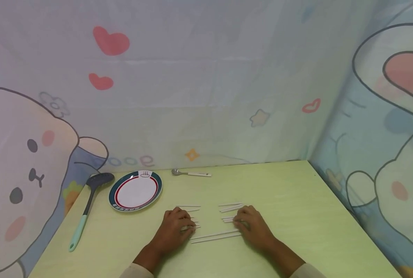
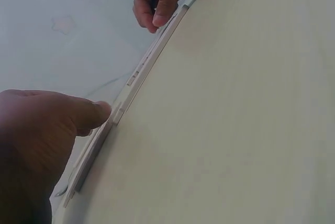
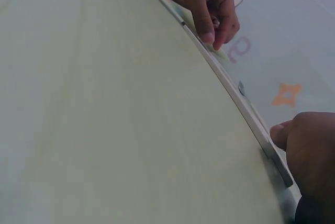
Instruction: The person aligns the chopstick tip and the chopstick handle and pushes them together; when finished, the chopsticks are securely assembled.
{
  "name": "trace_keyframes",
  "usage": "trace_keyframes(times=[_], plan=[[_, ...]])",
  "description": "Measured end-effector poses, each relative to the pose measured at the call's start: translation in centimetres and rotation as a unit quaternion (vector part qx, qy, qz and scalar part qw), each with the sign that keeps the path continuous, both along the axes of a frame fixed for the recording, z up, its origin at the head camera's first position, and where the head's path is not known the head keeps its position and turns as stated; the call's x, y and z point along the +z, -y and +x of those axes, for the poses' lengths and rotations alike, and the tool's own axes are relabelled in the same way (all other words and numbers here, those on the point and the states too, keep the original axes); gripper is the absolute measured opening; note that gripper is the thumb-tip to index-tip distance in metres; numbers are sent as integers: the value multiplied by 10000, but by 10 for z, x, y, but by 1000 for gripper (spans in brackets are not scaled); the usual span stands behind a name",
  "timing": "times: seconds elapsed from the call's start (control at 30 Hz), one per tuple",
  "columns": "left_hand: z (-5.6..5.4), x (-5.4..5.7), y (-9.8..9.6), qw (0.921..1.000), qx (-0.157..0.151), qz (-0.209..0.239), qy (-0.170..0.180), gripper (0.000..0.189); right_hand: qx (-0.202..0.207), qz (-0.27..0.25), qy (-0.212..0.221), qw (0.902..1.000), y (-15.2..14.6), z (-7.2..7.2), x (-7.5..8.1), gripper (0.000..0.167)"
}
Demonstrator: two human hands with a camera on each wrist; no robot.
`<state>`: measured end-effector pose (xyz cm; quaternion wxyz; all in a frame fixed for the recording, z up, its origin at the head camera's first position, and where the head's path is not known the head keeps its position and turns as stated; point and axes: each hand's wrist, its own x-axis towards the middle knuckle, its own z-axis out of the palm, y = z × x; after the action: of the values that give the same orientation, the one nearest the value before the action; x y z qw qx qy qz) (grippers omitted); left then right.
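Thin white sticks (image 1: 215, 236), like chopsticks, lie in rows, with the longest two nearest me. My left hand (image 1: 174, 231) is over the left group, thumb and forefinger pinching sticks whose tips show past the fingertips. Between its curled fingers a small pale end (image 3: 215, 22) shows in the right wrist view. My right hand (image 1: 253, 227) is at the right group, fingers curled and thumb close to the forefinger, with stick ends (image 1: 228, 219) poking out to the left. Its palm side is hidden from the head view. More sticks (image 1: 231, 204) lie just beyond it.
A white plate (image 1: 136, 191) with a dark rim stands at the back left. Left of it lies a black slotted turner (image 1: 92, 193) with a mint handle. A small spoon (image 1: 191, 173) lies along the back edge, before a cartoon-printed cloth (image 1: 199, 77).
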<state>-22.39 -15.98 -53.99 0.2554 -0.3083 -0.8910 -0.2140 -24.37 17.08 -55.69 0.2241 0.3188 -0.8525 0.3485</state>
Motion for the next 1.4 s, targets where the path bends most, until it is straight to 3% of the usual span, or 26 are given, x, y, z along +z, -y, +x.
trace_keyframes(times=[0.5, 0.77, 1.03, 1.2, 1.4], plan=[[-4, -1, 1, 9997, -11, 75, 221, 15, -326, 120, 523, 9980, 0, -5, 2, 19], [-6, 1, -1, 9990, -20, -20, 452, 17, -441, 327, 1147, 9919, 2, -6, 7, 18], [-7, 6, -3, 9991, -236, 235, 269, 14, -238, 91, 911, 9955, 7, 0, 8, 22], [-4, 13, -6, 9985, 68, 241, 483, 12, -113, 17, 991, 9950, 12, 3, 10, 16], [-1, 20, -12, 9940, 452, 192, 976, 9, 66, 219, 955, 9952, 17, 2, 14, 11]])
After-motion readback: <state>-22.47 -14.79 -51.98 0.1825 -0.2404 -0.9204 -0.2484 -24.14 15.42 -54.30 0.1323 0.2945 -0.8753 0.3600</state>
